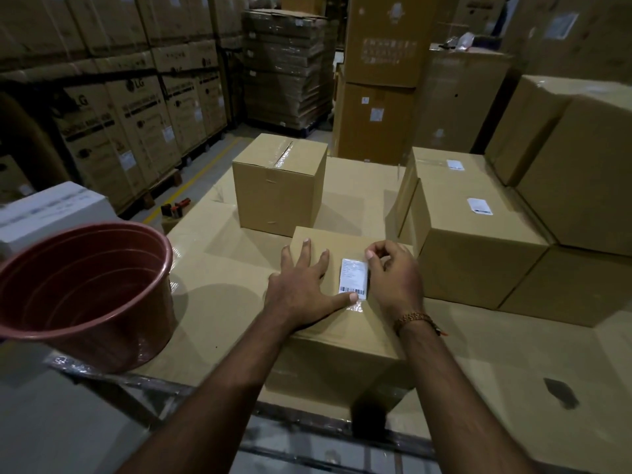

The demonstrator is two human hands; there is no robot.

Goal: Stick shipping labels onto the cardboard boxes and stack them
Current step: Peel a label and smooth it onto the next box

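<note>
Warehouse bench (478,378) is carrying a cardboard box (338,333) with a shipping label (354,278) lying on its top. Left hand (301,285) is lying flat, grip wide, thumb pressing the label's lower edge; right hand (393,275) is pinching its upper right corner. Red bucket (85,289) is sitting left, nothing showing inside.

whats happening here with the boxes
A person is sticking a white shipping label onto the top of the nearest cardboard box. The left hand lies flat on the box with its thumb pressing the label's lower edge, while the right hand works along the label's right side. Two labelled boxes sit to the right, an unlabelled box stands behind, and a red bucket sits at left.
</note>
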